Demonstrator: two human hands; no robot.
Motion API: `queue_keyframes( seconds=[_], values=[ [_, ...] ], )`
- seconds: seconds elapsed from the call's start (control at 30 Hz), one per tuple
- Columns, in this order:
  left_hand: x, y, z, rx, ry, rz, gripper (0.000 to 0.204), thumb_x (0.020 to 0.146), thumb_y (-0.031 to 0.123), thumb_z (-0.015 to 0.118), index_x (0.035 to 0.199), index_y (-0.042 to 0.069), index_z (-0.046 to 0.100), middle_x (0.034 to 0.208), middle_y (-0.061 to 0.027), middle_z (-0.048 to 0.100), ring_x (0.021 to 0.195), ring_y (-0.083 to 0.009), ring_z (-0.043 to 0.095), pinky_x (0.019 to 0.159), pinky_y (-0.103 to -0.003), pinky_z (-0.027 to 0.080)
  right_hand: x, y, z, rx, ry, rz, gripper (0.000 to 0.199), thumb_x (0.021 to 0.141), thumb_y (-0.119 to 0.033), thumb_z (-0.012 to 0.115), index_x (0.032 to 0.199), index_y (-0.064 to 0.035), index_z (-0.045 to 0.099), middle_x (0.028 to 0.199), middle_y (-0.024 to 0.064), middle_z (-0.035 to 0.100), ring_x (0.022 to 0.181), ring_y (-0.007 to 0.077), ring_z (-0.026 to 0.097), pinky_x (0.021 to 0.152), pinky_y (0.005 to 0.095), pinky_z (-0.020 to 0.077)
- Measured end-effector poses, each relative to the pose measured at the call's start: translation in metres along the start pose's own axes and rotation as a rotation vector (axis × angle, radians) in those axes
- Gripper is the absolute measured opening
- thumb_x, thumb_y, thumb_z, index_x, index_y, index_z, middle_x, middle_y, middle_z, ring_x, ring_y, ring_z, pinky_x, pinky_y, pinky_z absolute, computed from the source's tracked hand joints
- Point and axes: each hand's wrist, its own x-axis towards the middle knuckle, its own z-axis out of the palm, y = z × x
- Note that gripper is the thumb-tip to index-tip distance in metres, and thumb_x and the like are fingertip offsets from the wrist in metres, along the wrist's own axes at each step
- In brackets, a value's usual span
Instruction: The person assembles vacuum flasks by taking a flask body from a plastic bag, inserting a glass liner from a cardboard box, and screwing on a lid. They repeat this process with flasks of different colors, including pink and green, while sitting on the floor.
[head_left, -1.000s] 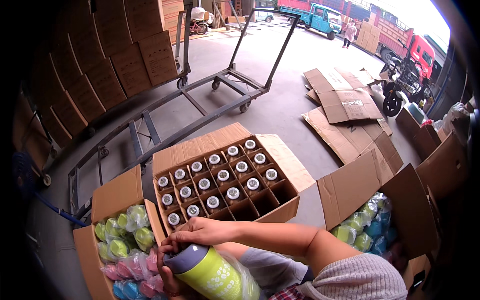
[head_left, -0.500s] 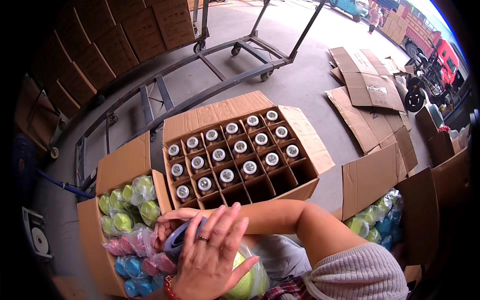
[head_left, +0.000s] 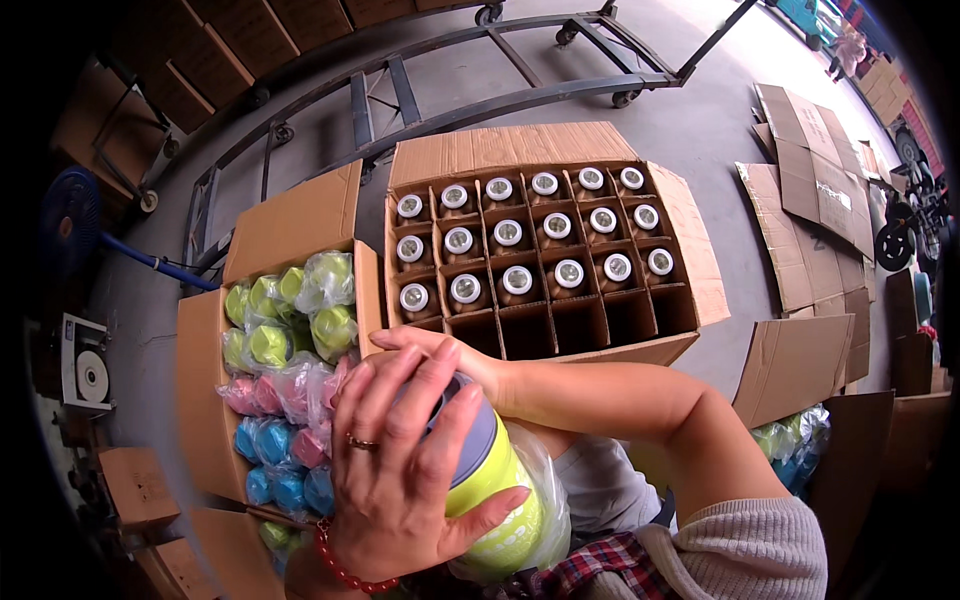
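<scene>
A lime-green bottle (head_left: pixel 500 510) with a grey upper band stands tilted in front of me, a clear plastic bag bunched around its lower part. Over its top lies my left hand (head_left: pixel 405 460), wearing a ring and a red bead bracelet, its thumb against the green side and its fingers reaching across. My right hand (head_left: pixel 435 350) crosses in from the right, bent over the bottle's top end. Most of its fingers are behind the left hand, so what they grip is hidden. At the left, an open carton (head_left: pixel 368 300) holds bagged green, pink and blue bottles (head_left: pixel 268 345).
Beyond my hands, a divided carton (head_left: pixel 500 145) holds upright bottles with round white-rimmed tops (head_left: pixel 507 233); several front cells are bare. A wheeled metal frame (head_left: pixel 430 125) stands behind. Flattened cardboard (head_left: pixel 790 240) and another open carton (head_left: pixel 800 360) are right; a blue fan (head_left: pixel 75 220) is left.
The view has shifted, so the cartons sit farther right. More of the green bottle shows, with the grey part now at its top. Both hands have stayed close together over it.
</scene>
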Motion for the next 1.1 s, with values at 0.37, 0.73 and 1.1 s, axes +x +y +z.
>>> queue_keyframes(
  seconds=[0.37,0.73,1.1],
  values=[
    [-0.068,-0.076,0.082,-1.248,0.523,-0.471,0.076,0.093,0.058,0.044,0.138,-0.002,0.033,0.141,-0.0248,0.038,0.13,-0.0313,0.041,0.11,-0.043,0.03,-0.068,-0.028,0.094,-0.826,0.083,-0.424,0.043,0.102,-0.033,0.038,0.131,-0.0031,0.049,0.13,0.0105,0.051,0.124,0.0221,0.046,0.109,0.0364,0.0284],
    [0.014,-0.006,-0.003,0.011,0.056,0.017,0.067,0.087,0.059,0.053,0.128,0.006,0.05,0.14,-0.0186,0.044,0.129,-0.0371,0.042,0.103,-0.059,0.031,0.024,0.013,0.053,-0.148,-0.27,-0.134,0.048,0.1,-0.043,0.036,0.126,-0.0058,0.051,0.124,0.0114,0.055,0.112,0.0212,0.053,0.098,0.0376,0.0404],
    [-0.018,-0.095,0.005,-0.748,0.288,0.032,0.076,0.087,0.059,0.058,0.132,0.0,0.045,0.136,-0.022,0.047,0.121,-0.0314,0.052,0.104,-0.048,0.037,0.038,-0.042,-0.005,-0.595,0.279,-0.242,0.039,0.1,-0.037,0.036,0.119,-0.0078,0.055,0.115,0.0094,0.061,0.105,0.0203,0.058,0.093,0.0377,0.0439]
  ],
)
